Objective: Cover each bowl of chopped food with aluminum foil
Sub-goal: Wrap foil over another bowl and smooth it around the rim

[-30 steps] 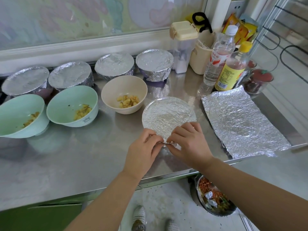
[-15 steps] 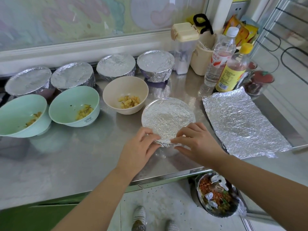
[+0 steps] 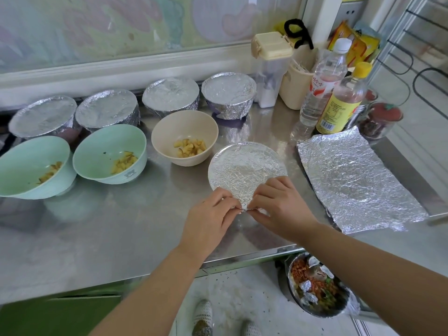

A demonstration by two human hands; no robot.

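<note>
8 bowls on the steel counter (image 3: pixel 97 238).
Back row along the wall, 4 fully wrapped, left to right: covered bowl A (image 3: pixel 43 115), covered bowl B (image 3: pixel 106 107), covered bowl C (image 3: pixel 171 95), covered bowl D (image 3: pixel 229 90).
Front row, 3 uncovered, each holding a little yellow chopped food: left green bowl (image 3: pixel 21 161), right green bowl (image 3: pixel 101 146), beige bowl (image 3: pixel 169 132).
8th is the front bowl (image 3: pixel 242 163), just right of the beige bowl, with foil stretched flat over its top.

Hands: both are at the front bowl's near rim. Left hand (image 3: pixel 211 214) and right hand (image 3: pixel 278 204) have fingers curled, each pinching the foil edge (image 3: pixel 244 209) where it sticks out past the rim. Their fingertips almost meet; can't tell if they touch.

1 spare foil sheet (image 3: pixel 356 180) lies flat on the counter, right of the front bowl and apart from it.

Back right corner: 2 bottles side by side, white-cap bottle (image 3: pixel 324 78) and yellow-cap bottle (image 3: pixel 344 100); 1 clear box (image 3: pixel 270 69) with a cream lid; 1 beige holder (image 3: pixel 294 88); 1 glass jar (image 3: pixel 380 120) with red contents.

Below the counter edge: 1 metal bowl (image 3: pixel 317 287) of scraps and foil bits, partly behind the right forearm.
</note>
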